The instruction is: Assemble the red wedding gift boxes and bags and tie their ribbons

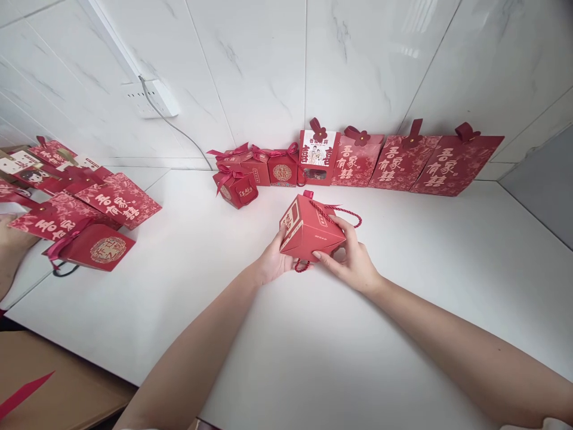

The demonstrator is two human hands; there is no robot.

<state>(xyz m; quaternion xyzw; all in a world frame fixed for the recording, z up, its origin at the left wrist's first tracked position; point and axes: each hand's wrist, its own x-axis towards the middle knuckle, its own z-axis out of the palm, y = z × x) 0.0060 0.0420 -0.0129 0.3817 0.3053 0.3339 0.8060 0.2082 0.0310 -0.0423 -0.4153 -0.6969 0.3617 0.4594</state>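
Note:
Between my two hands, above the white table [277,340], is a red gift box [312,230] with printed characters and a pale label on its left face. Twisted red cord handles show at its upper right and underneath. My left hand [272,261] grips the left side, its thumb on the face with the label. My right hand [353,257] is closed on the right side, fingers over the top edge and thumb along the lower front. The box is tilted, and some of my left fingers are hidden behind it.
Along the tiled wall stand small ribboned red boxes [283,168] and flat red gift bags [403,161]. More red boxes [107,249] crowd the left, beside another person's arm [15,251]. A cardboard box [67,382] sits at lower left. A cable [172,125] hangs from the wall socket [150,98].

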